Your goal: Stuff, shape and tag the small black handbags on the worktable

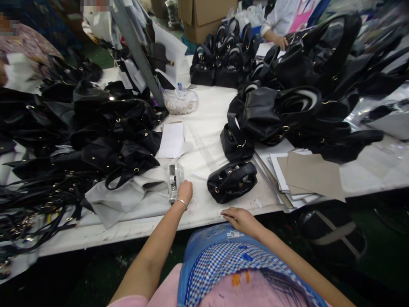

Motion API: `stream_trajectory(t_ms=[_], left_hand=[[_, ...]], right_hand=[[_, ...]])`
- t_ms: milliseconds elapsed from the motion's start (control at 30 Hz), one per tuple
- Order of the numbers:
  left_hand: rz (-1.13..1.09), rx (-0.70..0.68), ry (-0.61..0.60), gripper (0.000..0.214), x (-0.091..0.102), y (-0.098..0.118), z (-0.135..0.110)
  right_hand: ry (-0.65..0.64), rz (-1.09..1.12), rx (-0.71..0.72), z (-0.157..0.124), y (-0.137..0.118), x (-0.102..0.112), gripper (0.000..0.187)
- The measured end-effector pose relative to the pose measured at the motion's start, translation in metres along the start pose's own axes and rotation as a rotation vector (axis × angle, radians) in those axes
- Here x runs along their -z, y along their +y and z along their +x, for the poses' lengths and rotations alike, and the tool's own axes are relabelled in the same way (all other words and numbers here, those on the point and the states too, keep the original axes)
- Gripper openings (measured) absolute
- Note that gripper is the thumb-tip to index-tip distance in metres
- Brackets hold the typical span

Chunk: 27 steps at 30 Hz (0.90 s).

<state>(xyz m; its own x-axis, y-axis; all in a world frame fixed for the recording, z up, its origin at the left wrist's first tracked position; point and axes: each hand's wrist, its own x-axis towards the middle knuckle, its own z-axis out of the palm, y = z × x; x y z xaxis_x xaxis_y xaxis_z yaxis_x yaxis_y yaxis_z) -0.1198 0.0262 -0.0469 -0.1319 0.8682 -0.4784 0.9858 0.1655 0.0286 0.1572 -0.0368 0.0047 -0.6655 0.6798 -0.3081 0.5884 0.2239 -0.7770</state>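
Note:
My left hand [185, 192], with a bracelet at the wrist, is closed at the right side of what looks like a tape dispenser [173, 181] with a clear roll. Its fingertips are hidden from above. At the table's front edge rests my right hand [241, 219], fingers stretched out and loosely bent, no object visible in it. Just beyond that hand a small black handbag [231, 182] stands on the white table [204, 128], its handle folded over the top. Left of the dispenser lies grey fabric [118, 198] under black bag pieces.
Black bags and straps [79, 136] pile up on the left. More black handbags [271, 111] crowd the right, beside stacked cardboard sheets [313, 172]. White paper sheets [171, 140] and a plastic bag of small pieces [181, 101] lie mid-table. A co-worker's hand [279, 40] shows at the back.

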Motion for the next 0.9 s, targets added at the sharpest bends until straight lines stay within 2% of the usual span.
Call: stream_trajectory(t_ms=[200,400,533,633,767,833,900], left_hand=[[-0.091,-0.041,-0.005,0.025,0.006,-0.005,-0.008],[-0.401,-0.069,0.012,0.009,0.019,-0.022,-0.026],[-0.693,-0.07,-0.023,0.016,0.028,-0.029,-0.038],[-0.883,-0.058,-0.002,0.026,0.037,-0.029,-0.047],[-1.223,-0.032,0.01,0.036,0.055,-0.026,-0.059],[-1.257,-0.072,0.005,0.036,0.067,-0.022,-0.068],[-1.217,-0.159,-0.04,0.035,0.082,-0.014,-0.082]], right_hand=[[0.034,0.042,0.002,-0.009,0.002,0.002,0.032],[0.062,0.065,0.029,-0.008,-0.001,0.003,0.032],[0.058,0.064,0.066,0.001,-0.007,0.004,0.03],[0.07,0.093,0.116,0.01,-0.016,0.006,0.028],[0.182,0.218,0.221,0.026,-0.035,0.012,0.027],[0.256,0.258,0.275,0.036,-0.048,0.017,0.032],[0.307,0.269,0.334,0.047,-0.061,0.021,0.045]])
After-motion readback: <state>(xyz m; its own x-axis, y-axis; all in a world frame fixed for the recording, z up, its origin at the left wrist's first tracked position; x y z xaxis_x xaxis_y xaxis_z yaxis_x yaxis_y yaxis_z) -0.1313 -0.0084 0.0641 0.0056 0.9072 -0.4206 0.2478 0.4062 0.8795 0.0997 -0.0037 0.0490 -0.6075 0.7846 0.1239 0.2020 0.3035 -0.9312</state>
